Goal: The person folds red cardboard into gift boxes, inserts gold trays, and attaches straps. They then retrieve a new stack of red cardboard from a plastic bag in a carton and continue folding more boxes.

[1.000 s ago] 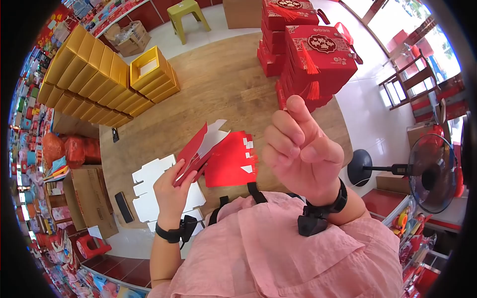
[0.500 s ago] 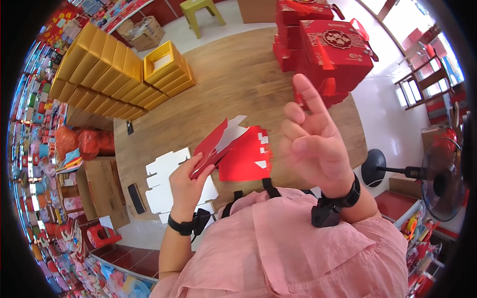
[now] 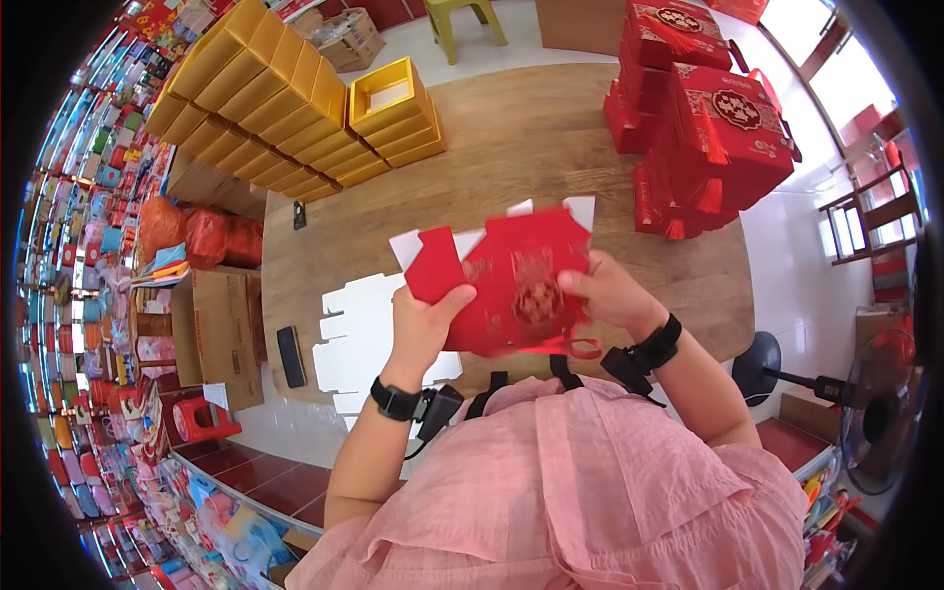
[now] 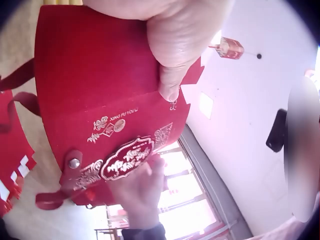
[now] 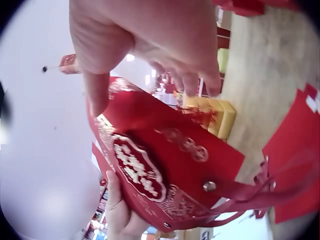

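Note:
A folded red card box (image 3: 511, 280) with gold lettering, pale flaps and a red ribbon handle is held up over the near part of the table. My left hand (image 3: 421, 323) grips its left side, thumb across the front. On the right edge, my right hand (image 3: 618, 293) holds it with the thumb on the printed face. In the left wrist view the left thumb presses the red panel (image 4: 95, 65). The right wrist view shows the right hand (image 5: 145, 35) at the box's upper edge, its fingers partly spread. Another red sheet (image 5: 295, 165) lies on the table.
White die-cut sheets (image 3: 354, 334) lie near the left hand, beside a dark phone (image 3: 291, 357). Gold boxes (image 3: 285, 88) are stacked at the back left, finished-looking red boxes (image 3: 733, 147) at the back right. A fan (image 3: 870, 418) stands off the right side.
The right hand has come down from its raised position and taken hold of the box. The box has turned, its printed face now showing. The head view has shifted, moving the scene rightward.

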The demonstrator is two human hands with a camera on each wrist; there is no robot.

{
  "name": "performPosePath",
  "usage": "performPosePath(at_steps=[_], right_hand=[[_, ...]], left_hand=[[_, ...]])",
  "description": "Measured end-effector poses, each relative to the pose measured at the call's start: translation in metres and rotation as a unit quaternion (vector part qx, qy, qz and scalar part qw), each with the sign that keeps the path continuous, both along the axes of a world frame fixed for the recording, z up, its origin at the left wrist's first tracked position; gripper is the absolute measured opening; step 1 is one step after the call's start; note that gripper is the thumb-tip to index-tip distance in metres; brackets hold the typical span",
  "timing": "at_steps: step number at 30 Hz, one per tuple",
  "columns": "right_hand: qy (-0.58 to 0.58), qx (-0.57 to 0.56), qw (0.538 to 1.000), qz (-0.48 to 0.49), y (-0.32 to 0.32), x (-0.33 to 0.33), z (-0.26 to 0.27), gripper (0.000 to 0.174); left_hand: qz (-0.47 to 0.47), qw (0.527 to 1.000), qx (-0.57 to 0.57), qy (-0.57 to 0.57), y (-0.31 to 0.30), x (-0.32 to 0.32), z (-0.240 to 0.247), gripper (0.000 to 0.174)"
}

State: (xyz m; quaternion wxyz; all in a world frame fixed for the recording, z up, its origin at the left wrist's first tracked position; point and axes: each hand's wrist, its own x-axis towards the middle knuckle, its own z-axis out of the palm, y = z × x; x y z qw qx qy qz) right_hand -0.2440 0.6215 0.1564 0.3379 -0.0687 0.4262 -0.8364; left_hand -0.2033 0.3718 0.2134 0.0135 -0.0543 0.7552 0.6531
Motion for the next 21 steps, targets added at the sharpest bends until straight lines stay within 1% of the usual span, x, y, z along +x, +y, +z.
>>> performPosePath(at_steps=[1,3,4,5,7,8,9,10,11,12,13,14,15,17,18,19,20,21], right_hand=[[-0.001,-0.001,1.0,0.004,-0.002,0.0,-0.002,0.047],[0.025,0.035,0.991,-0.13,-0.008,0.0,0.001,0.029],[0.045,0.059,0.987,-0.144,-0.005,-0.001,-0.007,0.03],[0.045,0.059,0.987,-0.141,-0.002,-0.001,-0.015,0.03],[0.051,0.146,0.983,-0.103,0.005,0.0,-0.027,0.035],[0.05,0.146,0.983,-0.098,0.006,0.002,-0.028,0.035],[0.065,0.148,0.984,-0.075,0.007,0.002,-0.029,0.043],[0.08,0.15,0.984,-0.052,0.006,0.001,-0.03,0.051],[0.081,0.15,0.984,-0.05,0.004,0.0,-0.03,0.051],[0.105,0.143,0.983,-0.047,0.002,-0.001,-0.03,0.059],[0.129,0.136,0.981,-0.043,0.0,-0.001,-0.03,0.067],[0.151,0.129,0.98,-0.014,0.0,-0.002,-0.053,0.075],[0.151,0.128,0.98,-0.012,-0.002,-0.001,-0.059,0.075],[0.147,0.186,0.97,-0.05,-0.004,0.003,-0.065,0.075],[0.147,0.186,0.97,-0.049,-0.005,0.003,-0.066,0.075],[0.161,0.193,0.965,-0.073,-0.005,0.002,-0.067,0.07],[0.175,0.2,0.959,-0.096,-0.005,0.002,-0.069,0.065],[0.174,0.2,0.959,-0.096,-0.005,0.0,-0.077,0.065]], left_hand=[[0.004,1.0,-0.001,-0.001,0.001,-0.003,-0.006,0.027],[0.048,0.986,0.152,0.04,0.005,-0.006,-0.018,0.028],[0.03,0.989,0.121,0.074,-0.003,-0.007,-0.037,0.033],[0.033,0.989,0.121,0.074,-0.008,-0.008,-0.044,0.033],[-0.027,0.999,0.002,-0.038,-0.018,-0.007,-0.054,0.035],[-0.049,0.993,-0.003,-0.104,-0.024,-0.009,-0.058,0.042],[-0.044,0.994,-0.003,-0.104,-0.026,-0.009,-0.067,0.042],[-0.049,0.995,0.02,-0.09,-0.026,-0.009,-0.079,0.05],[-0.055,0.995,0.042,-0.075,-0.023,-0.01,-0.084,0.059],[-0.066,0.998,0.017,-0.011,-0.017,-0.008,-0.089,0.079],[-0.064,0.998,0.017,-0.013,-0.013,-0.005,-0.094,0.079],[-0.068,0.998,0.003,-0.014,-0.007,-0.002,-0.093,0.083],[-0.071,0.997,-0.011,-0.014,-0.003,0.0,-0.092,0.087],[-0.052,0.999,-0.002,-0.015,-0.004,-0.001,-0.098,0.088],[-0.065,0.997,-0.046,0.008,-0.007,-0.002,-0.102,0.083],[-0.078,0.992,-0.09,0.03,-0.009,-0.002,-0.104,0.078],[-0.078,0.992,-0.09,0.029,-0.01,-0.002,-0.101,0.078],[-0.089,0.988,-0.125,0.031,-0.01,-0.002,-0.097,0.07]])
